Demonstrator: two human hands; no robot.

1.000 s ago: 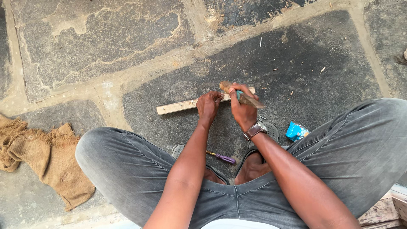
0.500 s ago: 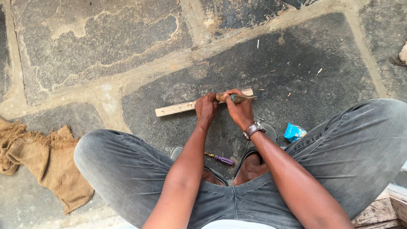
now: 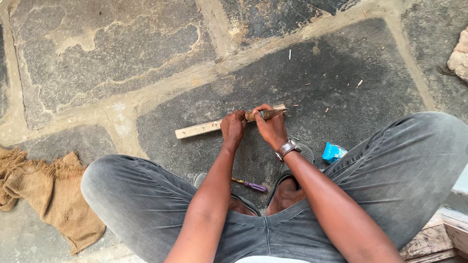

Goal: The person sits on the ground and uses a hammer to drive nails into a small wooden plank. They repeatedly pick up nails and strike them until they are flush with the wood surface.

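My right hand (image 3: 272, 127) is closed around a wooden-handled tool (image 3: 264, 114) at mid-frame, lying along the wooden strip (image 3: 202, 129). My left hand (image 3: 232, 127), just beside it, presses down on that strip, fingers curled over it. The strip's long axis runs left and slightly down across the stone floor (image 3: 341, 83), mostly beyond my left hand.

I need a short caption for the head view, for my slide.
Left hand steadies a wood strip on stone floor; right hand grips a tool.
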